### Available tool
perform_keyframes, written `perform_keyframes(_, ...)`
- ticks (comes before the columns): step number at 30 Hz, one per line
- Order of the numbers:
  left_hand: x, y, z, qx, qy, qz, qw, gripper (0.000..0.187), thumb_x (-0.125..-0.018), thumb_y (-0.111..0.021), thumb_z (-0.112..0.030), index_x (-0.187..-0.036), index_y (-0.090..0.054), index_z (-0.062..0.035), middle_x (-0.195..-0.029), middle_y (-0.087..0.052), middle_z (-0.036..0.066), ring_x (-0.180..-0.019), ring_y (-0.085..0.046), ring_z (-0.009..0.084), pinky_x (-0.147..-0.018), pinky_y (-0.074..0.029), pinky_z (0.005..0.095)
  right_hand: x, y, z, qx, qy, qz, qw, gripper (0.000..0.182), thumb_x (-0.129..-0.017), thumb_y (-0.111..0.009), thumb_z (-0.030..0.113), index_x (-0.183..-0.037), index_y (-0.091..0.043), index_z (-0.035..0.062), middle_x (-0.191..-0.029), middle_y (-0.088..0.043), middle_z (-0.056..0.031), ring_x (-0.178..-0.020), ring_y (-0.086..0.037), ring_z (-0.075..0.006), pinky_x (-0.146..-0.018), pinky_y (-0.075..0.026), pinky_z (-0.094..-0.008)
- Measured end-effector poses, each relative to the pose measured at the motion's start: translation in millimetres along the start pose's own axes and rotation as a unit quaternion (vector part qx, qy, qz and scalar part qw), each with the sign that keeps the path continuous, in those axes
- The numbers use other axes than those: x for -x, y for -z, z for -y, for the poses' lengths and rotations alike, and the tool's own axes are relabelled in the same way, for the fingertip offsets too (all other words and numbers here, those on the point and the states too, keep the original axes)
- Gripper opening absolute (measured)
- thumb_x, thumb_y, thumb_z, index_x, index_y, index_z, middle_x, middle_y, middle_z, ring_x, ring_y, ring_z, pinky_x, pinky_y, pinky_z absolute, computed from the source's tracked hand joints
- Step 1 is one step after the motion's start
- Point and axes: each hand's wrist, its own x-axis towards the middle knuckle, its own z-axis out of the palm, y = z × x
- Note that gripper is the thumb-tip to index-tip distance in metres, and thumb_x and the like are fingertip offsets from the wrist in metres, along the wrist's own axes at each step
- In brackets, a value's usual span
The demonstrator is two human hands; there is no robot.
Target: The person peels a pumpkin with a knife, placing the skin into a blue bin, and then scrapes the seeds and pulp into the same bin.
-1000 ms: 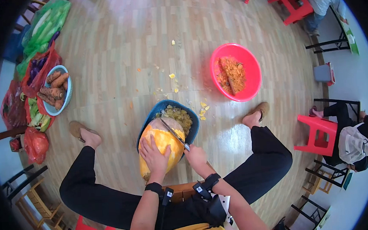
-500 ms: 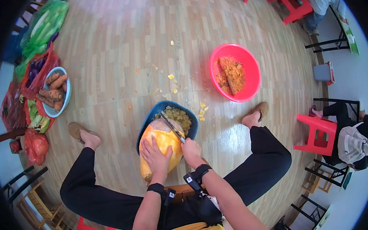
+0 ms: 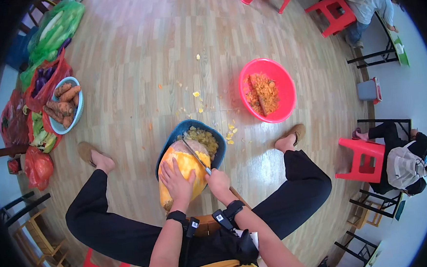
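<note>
A large pumpkin, mostly peeled to bare orange flesh, leans on the rim of a blue basin. Some greyish skin shows at its top end. My left hand lies spread on its side. In my right hand is the handle of a knife, its long blade laid across the pumpkin's upper right side. Behind the pumpkin, the basin holds a heap of yellowish-green peelings.
A pink basin with orange shreds and a brown stick-like piece stands ahead right. Yellow scraps dot the floor. Left are a basket of carrots and vegetable bags. Two people sit at the right near red stools.
My right hand has moved slightly left and down, and the knife now lies closer over the pumpkin. My left hand stays spread on it. The whole view has shifted a little.
</note>
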Motion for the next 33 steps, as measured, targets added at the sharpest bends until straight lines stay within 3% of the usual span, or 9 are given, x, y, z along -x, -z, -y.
perform_keyframes(10,-3,-4,-1,0.001,0.016,0.03,0.999,0.078,-0.071,-0.058,-0.047,-0.132,-0.029,-0.0073,-0.135,-0.025,0.024,-0.128,-0.019,0.0351,-0.103,-0.015,0.0498,-20,-7,8,0.021,-0.026,0.01,0.999,0.026,-0.077,-0.057,0.028,-0.086,-0.06,0.0037,-0.08,-0.063,-0.0176,-0.076,-0.062,-0.0322,-0.066,-0.05,-0.0421)
perform_keyframes(23,-11,-6,-6,0.0,0.01,-0.005,1.0,0.075,-0.072,-0.059,-0.045,-0.13,-0.032,-0.0051,-0.132,-0.028,0.023,-0.127,-0.021,0.0352,-0.101,-0.018,0.0504,-42,2,17,0.024,-0.027,-0.013,0.999,0.023,-0.077,-0.057,0.024,-0.084,-0.065,0.0039,-0.084,-0.064,-0.0172,-0.082,-0.062,-0.0314,-0.072,-0.05,-0.0409)
perform_keyframes(26,-9,-4,-5,0.018,0.014,0.002,1.0,0.075,-0.072,-0.059,-0.045,-0.13,-0.031,-0.0052,-0.133,-0.027,0.023,-0.127,-0.021,0.0353,-0.101,-0.017,0.0503,-37,5,22,0.011,-0.038,-0.002,0.999,0.025,-0.081,-0.048,0.021,-0.088,-0.066,0.005,-0.089,-0.064,-0.0152,-0.084,-0.063,-0.0283,-0.071,-0.051,-0.0375)
perform_keyframes(29,-3,-6,-1,0.031,0.008,0.005,0.999,0.076,-0.072,-0.059,-0.046,-0.131,-0.031,-0.0058,-0.133,-0.027,0.024,-0.127,-0.021,0.0357,-0.102,-0.016,0.0506,-39,-9,13,-0.042,-0.031,-0.027,0.998,0.027,-0.079,-0.051,0.023,-0.086,-0.065,0.0004,-0.084,-0.064,-0.0186,-0.079,-0.064,-0.0293,-0.067,-0.051,-0.0375)
perform_keyframes(31,2,-7,0,0.037,0.006,0.007,0.999,0.077,-0.071,-0.059,-0.047,-0.131,-0.031,-0.0064,-0.133,-0.027,0.025,-0.127,-0.021,0.0361,-0.102,-0.015,0.0509,-35,-4,10,-0.24,-0.109,0.085,0.961,0.032,-0.076,-0.053,0.025,-0.084,-0.063,-0.0045,-0.077,-0.062,-0.0225,-0.073,-0.064,-0.0318,-0.062,-0.05,-0.0391)
perform_keyframes(32,6,-8,-1,0.028,-0.001,0.004,1.0,0.078,-0.071,-0.058,-0.047,-0.131,-0.031,-0.0065,-0.134,-0.026,0.025,-0.128,-0.02,0.0358,-0.102,-0.014,0.0508,-35,-9,5,-0.239,-0.108,0.084,0.961,0.032,-0.076,-0.053,0.025,-0.084,-0.063,-0.0045,-0.077,-0.062,-0.0225,-0.073,-0.064,-0.0318,-0.062,-0.05,-0.0391)
perform_keyframes(33,7,-9,-1,0.02,-0.007,0.001,1.0,0.078,-0.071,-0.058,-0.048,-0.132,-0.031,-0.0067,-0.134,-0.026,0.025,-0.128,-0.02,0.0354,-0.103,-0.014,0.0508,-40,-20,-6,-0.258,-0.083,0.073,0.96,0.033,-0.074,-0.053,0.024,-0.075,-0.059,-0.0079,-0.063,-0.058,-0.0204,-0.057,-0.06,-0.0306,-0.051,-0.047,-0.0386)
